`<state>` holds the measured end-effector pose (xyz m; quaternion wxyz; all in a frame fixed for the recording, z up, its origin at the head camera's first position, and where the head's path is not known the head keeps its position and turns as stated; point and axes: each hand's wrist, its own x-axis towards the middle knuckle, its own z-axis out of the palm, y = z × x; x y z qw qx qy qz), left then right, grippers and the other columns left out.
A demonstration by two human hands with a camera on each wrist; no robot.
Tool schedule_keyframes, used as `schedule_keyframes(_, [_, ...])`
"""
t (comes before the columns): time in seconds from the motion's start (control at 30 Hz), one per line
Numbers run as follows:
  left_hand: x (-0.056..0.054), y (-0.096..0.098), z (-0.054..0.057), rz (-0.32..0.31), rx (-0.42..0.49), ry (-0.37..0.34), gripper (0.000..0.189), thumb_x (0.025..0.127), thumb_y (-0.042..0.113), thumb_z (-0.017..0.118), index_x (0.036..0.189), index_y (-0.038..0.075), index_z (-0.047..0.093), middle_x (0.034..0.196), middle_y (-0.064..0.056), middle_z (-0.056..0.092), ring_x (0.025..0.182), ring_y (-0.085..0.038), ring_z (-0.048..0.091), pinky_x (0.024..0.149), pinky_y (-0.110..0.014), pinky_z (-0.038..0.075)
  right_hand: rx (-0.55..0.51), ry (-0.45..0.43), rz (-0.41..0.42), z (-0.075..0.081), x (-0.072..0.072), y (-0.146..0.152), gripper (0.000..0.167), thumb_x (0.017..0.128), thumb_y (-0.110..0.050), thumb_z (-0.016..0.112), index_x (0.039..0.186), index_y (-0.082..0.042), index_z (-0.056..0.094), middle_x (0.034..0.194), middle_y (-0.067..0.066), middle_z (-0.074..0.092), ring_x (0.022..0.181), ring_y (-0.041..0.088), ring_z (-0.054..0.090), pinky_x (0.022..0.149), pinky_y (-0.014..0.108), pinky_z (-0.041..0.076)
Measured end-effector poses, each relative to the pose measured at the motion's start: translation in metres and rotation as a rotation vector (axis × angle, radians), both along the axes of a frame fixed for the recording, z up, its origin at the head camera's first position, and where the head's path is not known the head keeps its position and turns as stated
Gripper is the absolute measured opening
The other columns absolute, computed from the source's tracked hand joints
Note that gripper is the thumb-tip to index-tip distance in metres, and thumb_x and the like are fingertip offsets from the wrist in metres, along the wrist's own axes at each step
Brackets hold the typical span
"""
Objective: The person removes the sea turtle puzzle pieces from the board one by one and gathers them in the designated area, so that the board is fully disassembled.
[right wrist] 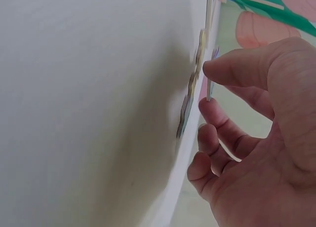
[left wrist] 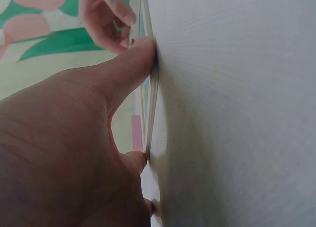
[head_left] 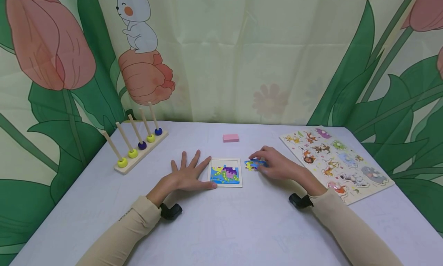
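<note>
On left sleeve, illegible lettering, left grip splayed, right grip pinching puzzle piece

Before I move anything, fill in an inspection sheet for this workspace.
Surface: white table.
Job's things: square white-framed picture puzzle; loose blue-and-yellow jigsaw pieces to its right.
Clutter: pink rectangular block; pale wooden peg rack with yellow and blue beads; white animal puzzle board.
Left hand: spread, touching the picture puzzle's left corners.
Right hand: pinches one thin piece above the loose ones.
Cables: nothing seen.
Surroundings: cream fabric backdrop printed with tulips and a rabbit.
</note>
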<state>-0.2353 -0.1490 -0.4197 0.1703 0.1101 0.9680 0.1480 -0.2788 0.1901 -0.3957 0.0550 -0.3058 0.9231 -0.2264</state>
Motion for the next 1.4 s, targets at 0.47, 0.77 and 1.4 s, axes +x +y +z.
schedule_keyframes(0.47, [0.008, 0.002, 0.011, -0.003, 0.006, 0.005, 0.11, 0.083, 0.087, 0.058, 0.171, 0.034, 0.018, 0.181, -0.011, -0.006, 0.161, -0.055, -0.018, 0.118, -0.086, -0.009, -0.024, 0.033, -0.038, -0.003, 0.006, 0.033, 0.036, 0.095, -0.007, 0.072, 0.13, -0.014, 0.074, 0.112, 0.01, 0.064, 0.097, 0.021, 0.051, 0.081, 0.034, 0.041])
schedule_keyframes(0.77, [0.001, -0.002, -0.001, 0.002, -0.005, 0.005, 0.112, 0.08, 0.091, 0.057, 0.17, 0.039, 0.015, 0.181, -0.008, -0.011, 0.161, -0.054, -0.022, 0.117, -0.086, -0.011, -0.013, 0.035, -0.062, -0.003, 0.011, 0.051, 0.036, 0.095, -0.004, 0.069, 0.129, -0.013, 0.074, 0.111, 0.01, 0.064, 0.094, 0.02, 0.051, 0.079, 0.032, 0.041])
schedule_keyframes(1.4, [0.009, 0.001, 0.012, -0.01, 0.023, 0.007, 0.113, 0.081, 0.091, 0.057, 0.171, 0.034, 0.019, 0.181, -0.012, -0.006, 0.161, -0.056, -0.018, 0.116, -0.087, -0.01, 0.018, 0.007, -0.077, -0.003, 0.006, 0.056, 0.037, 0.095, -0.005, 0.069, 0.13, -0.016, 0.074, 0.111, 0.011, 0.061, 0.092, 0.02, 0.048, 0.077, 0.032, 0.04])
